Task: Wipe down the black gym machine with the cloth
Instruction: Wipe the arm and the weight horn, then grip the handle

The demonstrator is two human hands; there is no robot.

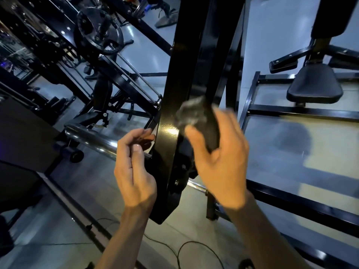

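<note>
A glossy black upright beam [174,90] of the gym machine runs down the middle of the view. My right hand [219,164] grips a dark grey cloth [194,115] and holds it against the beam's right side, about halfway down. The hand and cloth are blurred. My left hand [134,167] hovers just left of the beam with its fingers loosely curled, holding nothing. Its fingertips lie close to the beam's left edge.
A chrome bar [91,140] sticks out to the left behind my left hand. A weight plate [100,32] hangs at upper left. A black padded seat [314,84] and black floor frame rails [303,111] stand on the right. Cables [180,249] lie on the floor below.
</note>
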